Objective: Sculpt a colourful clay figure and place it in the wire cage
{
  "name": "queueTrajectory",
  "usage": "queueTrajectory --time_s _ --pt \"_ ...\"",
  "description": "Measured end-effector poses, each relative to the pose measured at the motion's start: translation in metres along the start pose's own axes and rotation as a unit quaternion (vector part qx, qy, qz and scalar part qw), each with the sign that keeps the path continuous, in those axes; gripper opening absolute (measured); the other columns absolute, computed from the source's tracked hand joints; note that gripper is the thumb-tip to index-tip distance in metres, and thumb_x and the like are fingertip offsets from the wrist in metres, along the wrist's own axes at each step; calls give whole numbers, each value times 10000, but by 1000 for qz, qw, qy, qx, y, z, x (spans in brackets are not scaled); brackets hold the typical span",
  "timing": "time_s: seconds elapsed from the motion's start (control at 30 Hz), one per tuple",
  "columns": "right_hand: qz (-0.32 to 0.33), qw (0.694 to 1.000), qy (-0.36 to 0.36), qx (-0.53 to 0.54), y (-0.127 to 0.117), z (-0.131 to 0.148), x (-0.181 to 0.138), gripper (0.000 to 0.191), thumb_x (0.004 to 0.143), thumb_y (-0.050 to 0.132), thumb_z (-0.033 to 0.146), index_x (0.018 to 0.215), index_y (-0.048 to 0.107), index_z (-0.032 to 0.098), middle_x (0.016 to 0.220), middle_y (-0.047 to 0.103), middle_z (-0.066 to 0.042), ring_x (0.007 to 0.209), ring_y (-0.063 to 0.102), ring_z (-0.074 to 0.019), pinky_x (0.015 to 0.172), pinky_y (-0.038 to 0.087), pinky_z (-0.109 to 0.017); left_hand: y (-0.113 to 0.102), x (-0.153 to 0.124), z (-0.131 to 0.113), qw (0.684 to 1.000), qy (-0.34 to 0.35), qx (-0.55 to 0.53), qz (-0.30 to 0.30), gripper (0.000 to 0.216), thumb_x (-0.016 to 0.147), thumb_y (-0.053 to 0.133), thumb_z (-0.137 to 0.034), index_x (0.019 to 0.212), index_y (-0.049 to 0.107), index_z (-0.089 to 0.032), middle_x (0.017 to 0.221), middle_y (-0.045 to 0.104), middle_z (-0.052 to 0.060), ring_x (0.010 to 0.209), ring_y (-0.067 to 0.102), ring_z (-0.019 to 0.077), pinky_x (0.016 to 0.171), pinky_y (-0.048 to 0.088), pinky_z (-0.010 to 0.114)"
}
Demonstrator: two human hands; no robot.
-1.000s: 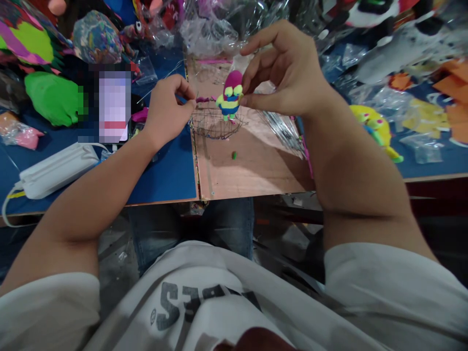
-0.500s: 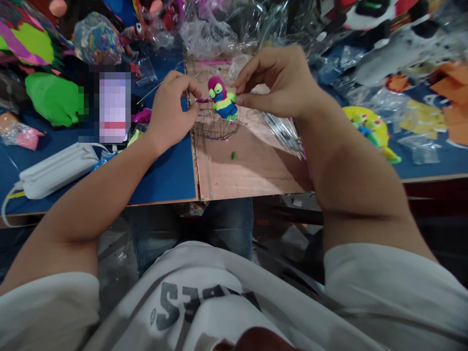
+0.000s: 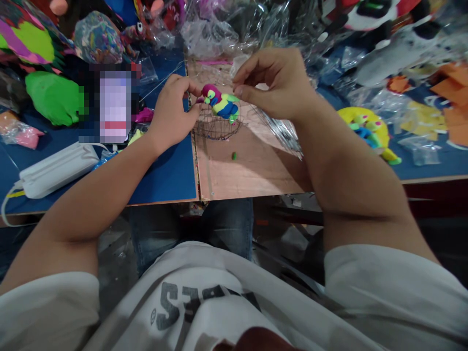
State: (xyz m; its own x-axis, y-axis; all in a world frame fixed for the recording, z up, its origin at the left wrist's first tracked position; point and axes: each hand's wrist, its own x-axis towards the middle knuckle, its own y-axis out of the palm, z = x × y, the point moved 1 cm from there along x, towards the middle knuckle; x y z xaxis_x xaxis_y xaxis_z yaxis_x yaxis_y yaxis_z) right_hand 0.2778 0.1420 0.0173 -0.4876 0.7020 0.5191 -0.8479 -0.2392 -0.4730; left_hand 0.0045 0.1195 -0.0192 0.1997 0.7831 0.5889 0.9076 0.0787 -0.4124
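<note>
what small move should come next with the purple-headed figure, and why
Probably steady the purple-headed figure with the right hand: the figure tilts, its head toward the left hand, and the right hand is close to its other side.

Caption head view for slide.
Left hand and right hand flanking a tilted magenta-yellow-blue clay-like figurine over dark wire mesh.
</note>
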Motion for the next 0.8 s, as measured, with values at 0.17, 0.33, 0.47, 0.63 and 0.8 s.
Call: queueTrajectory --time_s 0.17,0.33,0.47,0.63,0.8 --pt "-3 1000 7 -16 2 2 0 343 885 876 650 914 823 313 857 769 -41 699 637 -186 619 497 -369 0 0 11 998 -10 -57 15 325 721 815 -203 947 733 -421 1004 732 42 940 661 340 727 530 512" --pt "-2 1000 0 -27 -1 -1 0 326 913 864 624 905 824 301 852 761 -50 706 647 -192 619 482 -372 2 0 15 999 0 -47 10 387 701 824 -227 1018 757 -439 1056 747 45 937 651 342 707 531 509" --pt "24 999 2 -23 1 4 -1 313 905 887 575 966 807 278 885 771 -50 721 677 -188 638 525 -356 2 -2 6 999 -6 -29 28 393 709 815 -247 1038 765 -456 1078 746 54 1046 657 391 765 545 553" --pt "26 996 15 -82 15 18 -4 276 817 959 418 968 790 260 878 763 -21 725 663 -179 631 512 -334 -4 -3 -7 999 -18 19 32 412 730 746 -222 1057 769 -472 1219 730 45 1159 649 420 874 527 622" --pt "-14 997 49 -65 20 19 -4 221 749 957 356 864 779 294 800 714 6 691 571 -176 607 432 -357 -5 0 -12 999 30 2 38 599 671 758 -192 1166 766 -527 1297 723 8 1218 628 429 919 513 637"
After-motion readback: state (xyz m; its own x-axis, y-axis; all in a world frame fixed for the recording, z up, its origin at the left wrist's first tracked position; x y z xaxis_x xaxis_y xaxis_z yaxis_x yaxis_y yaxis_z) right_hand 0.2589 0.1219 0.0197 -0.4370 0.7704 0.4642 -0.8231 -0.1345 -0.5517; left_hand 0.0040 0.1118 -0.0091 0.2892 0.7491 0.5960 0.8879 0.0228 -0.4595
